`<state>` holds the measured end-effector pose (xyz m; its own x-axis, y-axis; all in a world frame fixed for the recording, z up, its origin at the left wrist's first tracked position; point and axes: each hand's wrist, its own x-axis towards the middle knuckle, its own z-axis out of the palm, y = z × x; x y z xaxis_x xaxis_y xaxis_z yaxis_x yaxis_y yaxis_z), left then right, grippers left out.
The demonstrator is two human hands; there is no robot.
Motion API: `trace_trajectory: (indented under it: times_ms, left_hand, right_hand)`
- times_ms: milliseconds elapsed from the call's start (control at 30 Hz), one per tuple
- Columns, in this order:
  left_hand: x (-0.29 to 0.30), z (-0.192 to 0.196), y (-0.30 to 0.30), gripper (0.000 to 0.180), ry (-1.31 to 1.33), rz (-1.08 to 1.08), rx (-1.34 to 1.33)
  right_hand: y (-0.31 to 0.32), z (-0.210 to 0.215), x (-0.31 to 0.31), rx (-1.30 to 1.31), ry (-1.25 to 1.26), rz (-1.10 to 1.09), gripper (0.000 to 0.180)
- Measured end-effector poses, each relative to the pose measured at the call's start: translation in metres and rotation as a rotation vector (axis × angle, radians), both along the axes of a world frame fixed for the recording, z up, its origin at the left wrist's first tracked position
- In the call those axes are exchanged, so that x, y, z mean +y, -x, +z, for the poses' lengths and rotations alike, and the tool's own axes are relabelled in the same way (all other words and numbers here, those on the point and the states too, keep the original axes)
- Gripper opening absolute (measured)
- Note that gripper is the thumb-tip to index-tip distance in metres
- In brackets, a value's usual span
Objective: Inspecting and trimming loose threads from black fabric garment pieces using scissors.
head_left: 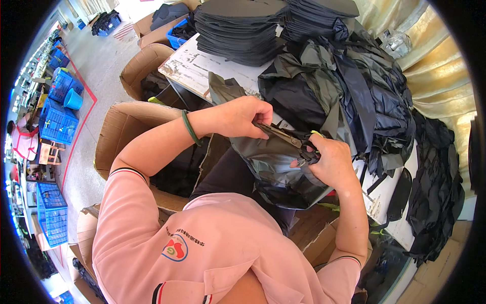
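My right hand [331,158] is closed round the dark handles of a pair of scissors [284,135], whose blades point left toward my other hand. A pinch of my left hand [242,117] holds the edge of a thin, glossy black fabric piece [283,177] close to the scissor tips. That piece hangs over my lap, in front of the table edge. Whether the blades are cutting into it at the tips cannot be made out, as my left fingers partly cover that spot.
On the worn white table [187,63] stand stacks of dark flat panels [238,33]. Loose black fabric [324,81] heaps up at its right, spilling over the edge. Open cardboard boxes [124,121] flank me at left. Blue crates [58,121] line the far-left floor; a gold curtain [435,66] hangs right.
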<state>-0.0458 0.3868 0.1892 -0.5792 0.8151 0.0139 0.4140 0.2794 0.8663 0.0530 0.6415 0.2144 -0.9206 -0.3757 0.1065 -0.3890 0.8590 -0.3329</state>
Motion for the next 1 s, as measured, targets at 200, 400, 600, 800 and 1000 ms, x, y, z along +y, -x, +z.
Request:
trace_trajectory:
  times_ms: [200,400,600,800,1000]
  left_hand:
    - [-0.001,0.001,-0.003,0.025,0.026,-0.009,0.029]
    - [-0.002,0.001,0.019,0.024,-0.02,0.006,0.1]
    - [0.016,0.005,0.063,0.024,-0.087,0.398,0.869]
    - [0.077,-0.086,-0.065,0.028,-0.07,-0.327,0.724]
    - [0.097,-0.165,-0.096,0.03,0.158,-0.343,0.814]
  right_hand:
    - [-0.004,-0.002,0.005,-0.03,-0.044,-0.024,0.044]
    - [-0.017,-0.014,0.025,-0.044,0.181,-0.231,0.038]
    - [-0.065,-0.078,0.053,-0.19,0.419,-0.481,0.042]
    - [-0.113,-0.128,0.054,-0.258,0.361,-0.653,0.044]
    - [-0.134,-0.147,0.048,-0.261,0.233,-0.647,0.04]
